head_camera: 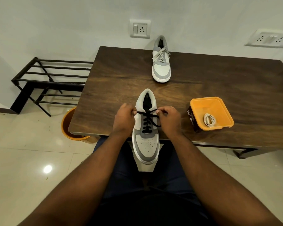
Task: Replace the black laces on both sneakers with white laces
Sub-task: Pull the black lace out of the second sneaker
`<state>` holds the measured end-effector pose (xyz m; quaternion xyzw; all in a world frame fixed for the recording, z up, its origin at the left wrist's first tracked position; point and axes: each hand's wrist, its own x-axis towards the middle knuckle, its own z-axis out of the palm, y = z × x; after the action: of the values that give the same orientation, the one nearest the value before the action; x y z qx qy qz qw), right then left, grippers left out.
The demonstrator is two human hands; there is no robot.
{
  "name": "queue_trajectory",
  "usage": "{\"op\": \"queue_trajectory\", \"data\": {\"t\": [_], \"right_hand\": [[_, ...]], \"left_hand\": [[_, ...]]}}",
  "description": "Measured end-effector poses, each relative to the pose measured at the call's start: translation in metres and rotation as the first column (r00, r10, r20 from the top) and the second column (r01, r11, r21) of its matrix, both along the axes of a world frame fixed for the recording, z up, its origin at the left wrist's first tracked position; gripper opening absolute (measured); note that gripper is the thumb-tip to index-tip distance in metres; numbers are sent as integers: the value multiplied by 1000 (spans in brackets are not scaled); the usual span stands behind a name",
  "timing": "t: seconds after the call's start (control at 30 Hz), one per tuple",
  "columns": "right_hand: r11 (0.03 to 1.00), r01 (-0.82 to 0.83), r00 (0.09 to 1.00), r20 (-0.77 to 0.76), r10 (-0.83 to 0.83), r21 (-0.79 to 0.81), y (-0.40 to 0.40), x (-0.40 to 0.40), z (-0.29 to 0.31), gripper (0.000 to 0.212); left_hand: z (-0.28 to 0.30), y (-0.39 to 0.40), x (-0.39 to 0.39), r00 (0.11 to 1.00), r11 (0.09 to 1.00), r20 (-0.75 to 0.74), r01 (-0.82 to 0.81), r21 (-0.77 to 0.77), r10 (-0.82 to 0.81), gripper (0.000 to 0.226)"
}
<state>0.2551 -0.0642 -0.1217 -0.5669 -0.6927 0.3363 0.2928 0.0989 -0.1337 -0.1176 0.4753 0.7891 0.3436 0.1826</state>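
Observation:
A grey and white sneaker (145, 144) lies at the table's near edge, its toe jutting over my lap. A black lace (147, 121) runs through its eyelets. My left hand (123, 117) pinches the lace's left end at the shoe's collar. My right hand (169, 119) pinches the right end, and the lace is stretched between the two. A second sneaker (161, 66) with a white lace stands at the table's far edge by the wall. A coiled white lace (209, 120) lies in the orange tub (225, 111).
The dark wooden table (219, 82) fills the middle of the view. An orange bucket (65, 123) stands on the floor under its left corner. A black metal shoe rack (52, 79) is against the wall to the left.

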Motion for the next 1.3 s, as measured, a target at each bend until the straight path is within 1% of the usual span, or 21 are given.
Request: {"op": "queue_trajectory", "data": {"t": [0.07,0.13,0.17,0.23,0.27,0.33,0.43,0.5,0.57,0.67,0.73,0.8,0.83,0.87,0.93,1.0,1.07,1.13,1.2,1.23,1.3], "right_hand": [[993,117,990,-73,-117,-4,6,10,4,7],[994,107,991,-74,-109,-24,11,18,5,11],[997,64,996,-59,-66,-35,13,19,5,18],[999,-30,999,-27,29,-27,13,16,2,37],[997,-72,997,0,72,-5,13,13,0,42],[988,-151,988,51,149,32,10,4,-5,40],[976,-208,975,101,200,69,4,-5,-9,25],[974,-208,973,120,198,84,2,-7,-11,20],[977,-195,976,111,185,84,2,-6,-12,19],[989,-137,989,55,134,54,4,-2,-9,16],[999,-40,999,-3,40,32,7,7,-6,17],[999,17,1000,-4,-17,41,11,19,-4,18],[999,7,1000,16,-8,41,13,23,-4,21],[999,-19,999,39,18,32,14,25,-5,27],[996,-85,995,52,84,17,12,23,-6,38],[989,-145,989,44,144,27,8,15,-7,38],[980,-195,979,69,192,35,5,7,-5,30],[974,-222,969,120,217,32,4,1,-4,22],[980,-201,974,113,198,12,4,0,-4,16],[987,-163,983,87,163,2,6,1,-4,15],[998,-59,998,34,59,-7,10,8,-3,13]], "left_hand": [[2,-7,-13,989,990,-31,-143,8,143,15],[2,-10,-24,977,979,-55,-205,0,205,12],[2,-8,-24,984,985,-43,-172,8,172,17],[3,-1,-16,999,998,39,-18,68,16,31],[2,2,-8,994,993,84,57,102,-66,35],[-2,7,6,981,980,100,154,124,-167,35],[-9,9,15,982,976,46,177,129,-184,23],[-11,10,13,986,980,77,137,147,-150,21],[-14,11,9,986,987,119,103,121,-118,21],[-11,9,3,991,993,88,94,70,-100,12],[-7,8,-6,997,997,76,-5,73,0,8],[-4,7,-17,993,991,69,-102,83,97,6],[-4,8,-21,994,992,76,-86,89,79,5],[-5,9,-21,995,995,99,-25,94,15,4],[-10,8,-11,979,989,157,115,97,-129,15],[-16,8,1,976,978,120,166,124,-181,21],[-19,7,8,985,977,80,139,162,-153,18],[-20,8,8,987,977,79,125,172,-141,12],[-18,6,5,990,981,72,111,159,-123,7],[-15,4,0,996,986,69,52,158,-63,6],[-8,-3,-18,985,970,63,-169,172,161,6]]}}
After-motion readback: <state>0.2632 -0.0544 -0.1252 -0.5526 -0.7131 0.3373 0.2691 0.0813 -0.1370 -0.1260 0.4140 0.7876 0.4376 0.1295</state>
